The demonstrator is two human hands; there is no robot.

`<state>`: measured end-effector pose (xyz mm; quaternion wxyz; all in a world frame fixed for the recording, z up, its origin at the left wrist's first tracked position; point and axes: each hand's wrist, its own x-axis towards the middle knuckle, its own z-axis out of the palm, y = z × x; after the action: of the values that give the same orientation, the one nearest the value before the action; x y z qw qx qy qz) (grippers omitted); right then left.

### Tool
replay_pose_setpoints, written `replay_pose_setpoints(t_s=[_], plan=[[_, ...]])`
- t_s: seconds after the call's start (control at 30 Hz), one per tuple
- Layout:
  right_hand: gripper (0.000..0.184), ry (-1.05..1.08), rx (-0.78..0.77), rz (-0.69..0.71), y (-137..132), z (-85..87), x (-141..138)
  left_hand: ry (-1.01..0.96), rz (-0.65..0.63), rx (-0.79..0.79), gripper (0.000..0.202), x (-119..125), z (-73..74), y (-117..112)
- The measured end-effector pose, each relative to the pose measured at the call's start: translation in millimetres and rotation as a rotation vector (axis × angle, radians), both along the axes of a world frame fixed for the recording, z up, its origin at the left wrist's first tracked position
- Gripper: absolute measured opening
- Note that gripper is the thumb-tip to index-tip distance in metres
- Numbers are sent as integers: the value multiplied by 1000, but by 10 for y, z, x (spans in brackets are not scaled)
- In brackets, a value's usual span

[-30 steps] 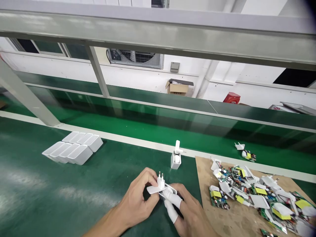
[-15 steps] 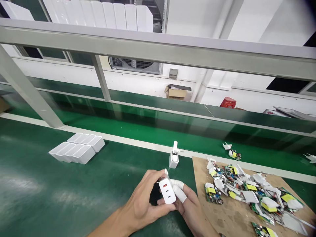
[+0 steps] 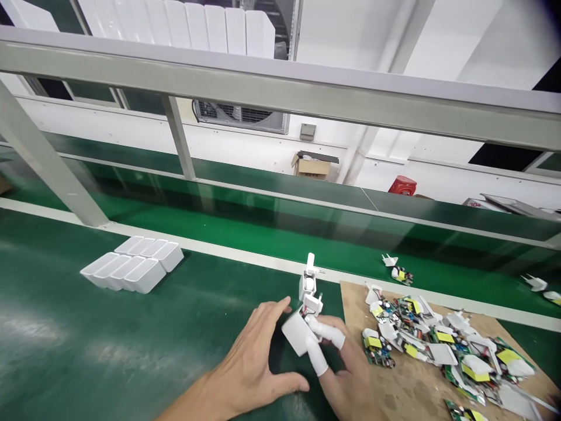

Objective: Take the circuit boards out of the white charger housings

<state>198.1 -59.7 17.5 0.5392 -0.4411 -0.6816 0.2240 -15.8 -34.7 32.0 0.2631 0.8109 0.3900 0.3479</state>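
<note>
My right hand (image 3: 348, 374), with white finger covers on two fingers, grips a white charger (image 3: 296, 333). A broad plain side of the charger faces me, and a loose white plug piece (image 3: 312, 303) sticks out at its far end. My left hand (image 3: 248, 359) is open just left of the charger, thumb and fingers spread apart. Right behind the held charger, a second white charger (image 3: 308, 286) stands upright on the green table, its top open and its plug piece tilted out. Part of the right palm is out of sight.
Empty white charger shells (image 3: 135, 272) stand in two rows on the left. A brown board (image 3: 385, 392) on the right carries a heap of circuit boards (image 3: 442, 339) with plug pieces. More parts (image 3: 401, 275) lie on the green belt (image 3: 245, 225) behind. A metal frame (image 3: 280, 96) crosses above.
The charger has turned in my right hand, so its port face no longer shows. My left hand has let go of it and opened. Parts on the belt have shifted left.
</note>
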Motion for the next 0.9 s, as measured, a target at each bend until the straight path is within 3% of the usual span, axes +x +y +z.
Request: replay_pose_setpoints(t_s=[0.1, 0.3, 0.37, 0.43, 0.53, 0.67, 0.77, 0.9], plan=[[36, -327, 193, 44, -20, 40, 14, 1, 38, -84, 126, 19, -102, 31], [32, -486, 87, 109, -2, 214, -1, -44, 126, -129, 95, 65, -274, 51], [37, -518, 110, 74, 40, 286, 155, -47, 156, -109, 88, 61, -262, 134], [37, -552, 157, -57, 80, 312, 431, -36, 217, -133, 87, 49, -210, 285], [39, -642, 150, -196, 118, 218, 952, -44, 255, -248, 91, 50, -101, 587], [44, -761, 209, -204, 155, -78, 1416, -65, 176, -279, 93, 158, -21, 906], [38, -727, 182, -160, 171, -244, 1488, -35, 120, -244, 90, 252, -22, 948], [55, -388, 102, -189, 120, -304, 1430, 89, 167, -154, 86, 123, 26, 797]])
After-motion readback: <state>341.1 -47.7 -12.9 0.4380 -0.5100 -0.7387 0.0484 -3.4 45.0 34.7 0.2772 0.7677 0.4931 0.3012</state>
